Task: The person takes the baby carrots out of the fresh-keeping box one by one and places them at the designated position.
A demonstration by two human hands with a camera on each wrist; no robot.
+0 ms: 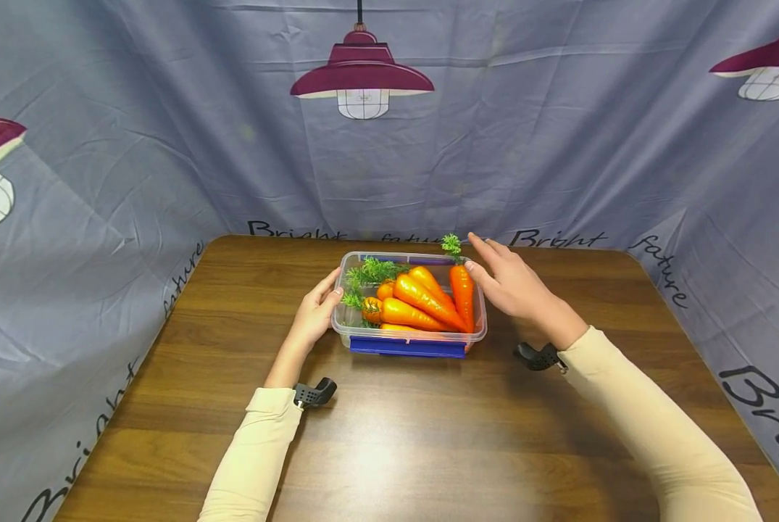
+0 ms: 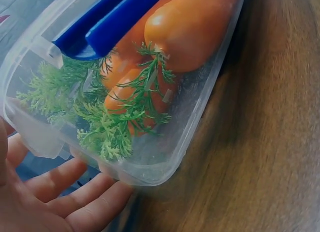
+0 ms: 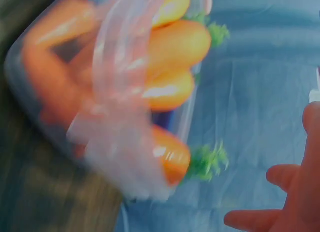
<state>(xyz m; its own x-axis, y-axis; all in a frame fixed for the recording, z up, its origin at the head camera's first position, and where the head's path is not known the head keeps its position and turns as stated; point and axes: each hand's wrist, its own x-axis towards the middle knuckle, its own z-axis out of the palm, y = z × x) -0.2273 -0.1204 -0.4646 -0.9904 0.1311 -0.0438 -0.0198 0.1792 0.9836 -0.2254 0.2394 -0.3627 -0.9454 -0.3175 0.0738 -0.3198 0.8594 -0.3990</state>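
A clear plastic food container [image 1: 406, 257] with blue clips stands on the table, filled with several toy carrots [image 1: 422, 293] with green tops. My left hand [image 1: 312, 313] holds its left end, thumb at the rim and fingers against the end wall. In the left wrist view, the fingers [image 2: 75, 192] lie along that clear wall, near the leafy tops [image 2: 117, 124]. At the right end one carrot [image 1: 461, 293] slants across, its leaves [image 1: 451, 244] poking over the far rim. Beside it my right hand [image 1: 516, 286] hovers with fingers extended, holding nothing.
The brown wooden table [image 1: 389, 442] extends in front of the container and to both sides. A grey-blue curtain [image 1: 389, 174] printed with lamps and lettering hangs right behind the table's far edge. Dark straps [image 1: 315, 392] circle both wrists.
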